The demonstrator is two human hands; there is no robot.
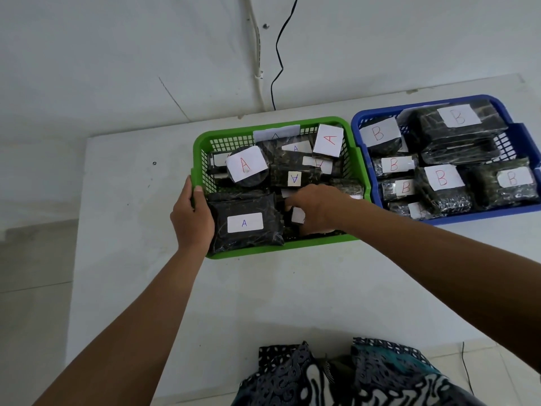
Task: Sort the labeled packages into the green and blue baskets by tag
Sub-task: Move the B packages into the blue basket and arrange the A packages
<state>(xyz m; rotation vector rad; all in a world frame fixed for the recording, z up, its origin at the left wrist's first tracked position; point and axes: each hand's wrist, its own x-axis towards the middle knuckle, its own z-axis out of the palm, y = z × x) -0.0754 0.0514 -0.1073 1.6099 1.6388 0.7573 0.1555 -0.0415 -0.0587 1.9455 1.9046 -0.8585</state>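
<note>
- Left hand [191, 218] grips the green basket [272, 249] by its left rim.
- Right hand [317, 208], inside that basket, holds a small package [298, 215].
- Likely last placements; next, release.

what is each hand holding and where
Left hand grips the green basket by its left rim; right hand holds a small package inside it.

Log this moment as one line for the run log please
left hand: grips green basket rim | right hand: inside, on small package | blue basket: B packages | table: none loose
</note>
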